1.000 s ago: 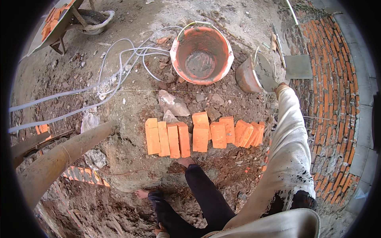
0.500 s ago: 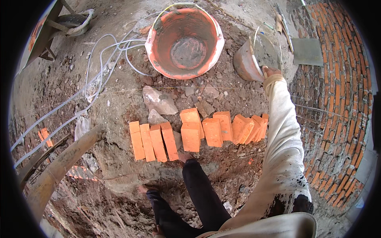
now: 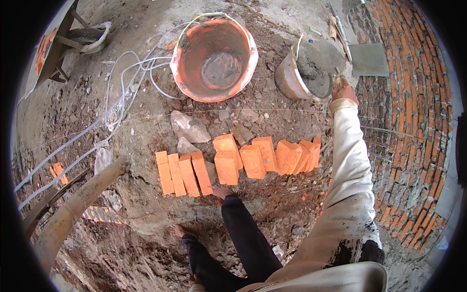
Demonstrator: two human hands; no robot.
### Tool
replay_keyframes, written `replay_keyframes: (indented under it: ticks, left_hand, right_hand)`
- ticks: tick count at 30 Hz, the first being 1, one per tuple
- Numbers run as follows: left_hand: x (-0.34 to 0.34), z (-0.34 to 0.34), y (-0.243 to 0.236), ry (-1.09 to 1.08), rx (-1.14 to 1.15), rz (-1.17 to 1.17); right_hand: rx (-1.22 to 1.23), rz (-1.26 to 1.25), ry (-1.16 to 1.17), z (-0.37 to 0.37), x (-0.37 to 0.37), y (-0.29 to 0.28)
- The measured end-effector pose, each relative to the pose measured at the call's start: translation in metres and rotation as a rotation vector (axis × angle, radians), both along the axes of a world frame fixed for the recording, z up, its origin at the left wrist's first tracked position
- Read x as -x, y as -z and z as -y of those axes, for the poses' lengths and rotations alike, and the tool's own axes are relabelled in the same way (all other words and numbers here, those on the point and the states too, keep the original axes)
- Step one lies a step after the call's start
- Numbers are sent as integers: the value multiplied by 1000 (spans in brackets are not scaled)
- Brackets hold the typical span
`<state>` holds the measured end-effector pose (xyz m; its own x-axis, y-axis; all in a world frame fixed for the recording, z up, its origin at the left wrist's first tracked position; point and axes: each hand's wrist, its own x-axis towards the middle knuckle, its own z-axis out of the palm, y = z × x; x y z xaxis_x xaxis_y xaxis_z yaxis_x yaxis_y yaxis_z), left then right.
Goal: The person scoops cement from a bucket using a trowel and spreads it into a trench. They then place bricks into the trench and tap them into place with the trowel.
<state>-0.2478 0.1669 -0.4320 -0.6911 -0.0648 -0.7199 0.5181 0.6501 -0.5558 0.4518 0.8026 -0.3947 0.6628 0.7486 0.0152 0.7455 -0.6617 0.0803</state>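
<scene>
At the upper right, my right hand (image 3: 344,91) is closed round the handle of a trowel. The trowel's broad grey blade (image 3: 331,56) lies over a whitish bucket (image 3: 288,80), partly covering its mouth. Wet grey mortar (image 3: 307,65) shows inside that bucket beside the blade. My left hand (image 3: 195,281) is barely visible at the lower edge, against my dark trouser leg; its fingers are too hidden to read. Below the buckets, several orange bricks (image 3: 226,168) stand in an uneven row on the dirt, in front of my bare feet.
A large orange bucket (image 3: 181,80), smeared with mortar, stands left of the whitish one. A thin string (image 3: 272,110) crosses above the bricks. Clear hoses (image 3: 125,97) and a bamboo pole (image 3: 87,194) lie left. A brick wall (image 3: 413,97) and a grey board (image 3: 369,61) are right.
My right hand has moved slightly right, away from the whitish bucket's near rim. The trowel blade and the mortar now show clearly. The view has shifted a little.
</scene>
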Motion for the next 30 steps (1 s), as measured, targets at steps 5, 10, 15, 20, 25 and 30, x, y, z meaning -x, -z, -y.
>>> replay_keyframes:
  ticks: [5, 10, 15, 20, 25, 30]
  left_hand:
    - [-1, -8, 10, -29, -49, 121]
    - [-8, 19, 4, 32, -10, 45]
    - [-26, 17, 23, -83, 74, 42]
    - [-10, 25, 2, -142, -22, 19]
    - [-5, 23, 16, -5, 64, 47]
    - [4, 17, 22, 72, 20, 117]
  right_hand:
    - [315, -44, -15, -35, -28, 57]
    - [531, -88, -99, -23, -63, 22]
    - [392, -60, 18, -31, -47, 40]
    - [85, -310, 112, -40, -16, 98]
    - [78, -424, 87, -50, -44, 122]
    - [-160, -733, 416, -63, -43, 113]
